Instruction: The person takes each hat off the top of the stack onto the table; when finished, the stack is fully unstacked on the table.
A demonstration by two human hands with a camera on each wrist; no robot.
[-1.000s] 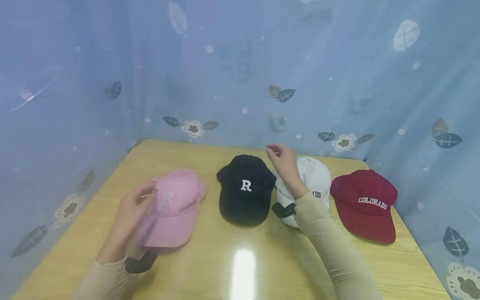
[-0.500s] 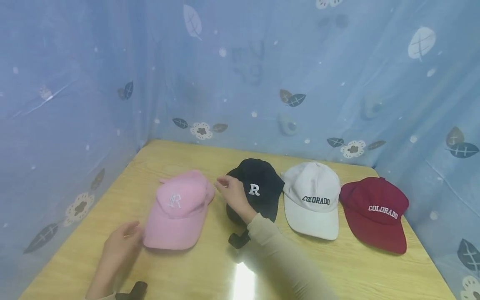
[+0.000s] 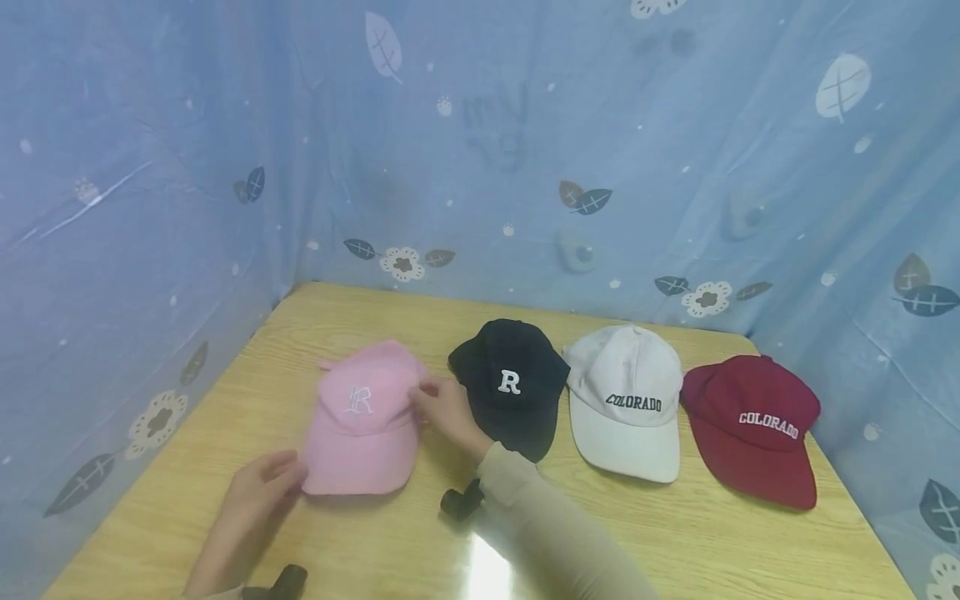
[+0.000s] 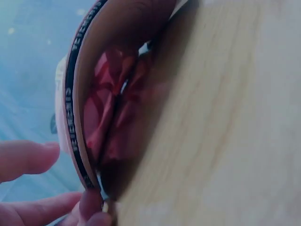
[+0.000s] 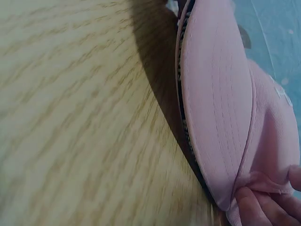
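Note:
A pink baseball cap (image 3: 367, 412) with a pale embroidered letter lies on the left of the table, brim toward me. At the brim's left front corner is my left hand (image 3: 258, 492); in the left wrist view its fingertips (image 4: 91, 205) hold the brim edge, another digit just above. My right hand (image 3: 450, 412) pinches the cap's right side where crown meets brim, with fingers (image 5: 251, 207) on the fabric in the right wrist view. The left wrist view also shows the brim's dark lettered band and a reddish lining inside.
A black cap (image 3: 517, 392) with a white R lies right of my right hand, its left part partly hidden by that hand. Beyond it are a white COLORADO cap (image 3: 626, 408) and a dark red one (image 3: 753, 429). A patterned blue curtain (image 3: 480, 150) encloses the wooden table (image 3: 360, 558).
My right hand has come left from above the white cap, past the black cap, to the pink cap and taken hold. My left hand moved down to its brim. The pink cap shifted slightly right.

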